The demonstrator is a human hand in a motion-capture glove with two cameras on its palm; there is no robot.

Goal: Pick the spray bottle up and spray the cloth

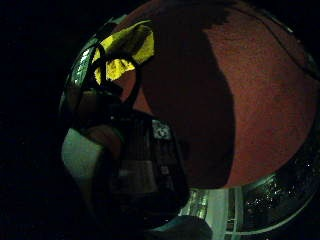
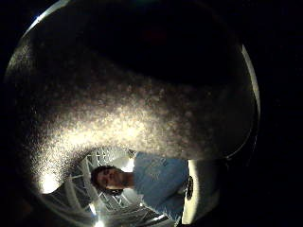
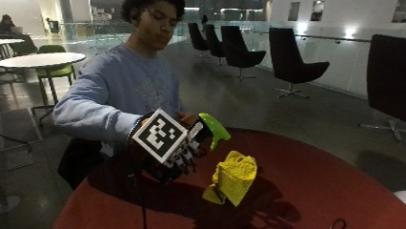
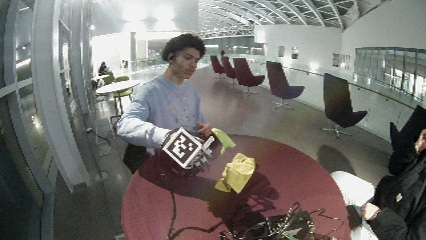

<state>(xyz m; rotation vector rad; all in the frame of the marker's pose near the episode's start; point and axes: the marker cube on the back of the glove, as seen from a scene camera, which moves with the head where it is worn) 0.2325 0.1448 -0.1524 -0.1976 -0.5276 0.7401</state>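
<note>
In the outside view my gloved right hand [image 3: 176, 158] is raised over the round red table [image 3: 317, 191], fingers curled round a spray bottle. Only the bottle's green spray head [image 3: 213, 128] shows, pointing toward the yellow cloth [image 3: 235, 179]; the glove hides the body. The cloth is a crumpled bunch just beside and below the nozzle. I cannot tell whether it rests on the table or is held up. In the wide outside view the green spray head [image 4: 223, 140], cloth [image 4: 236, 172] and hand [image 4: 193, 161] stand the same way. The little finger side palm view shows the cloth [image 1: 127, 50] on the red table [image 1: 265, 100].
A tangle of cables [image 4: 279, 227] lies near the table's front edge. Another person [image 4: 399, 195] sits at the right of the table. Black chairs [image 3: 292, 62] stand on the floor behind. A pale grainy surface [image 2: 132, 113] fills the thumb side palm view.
</note>
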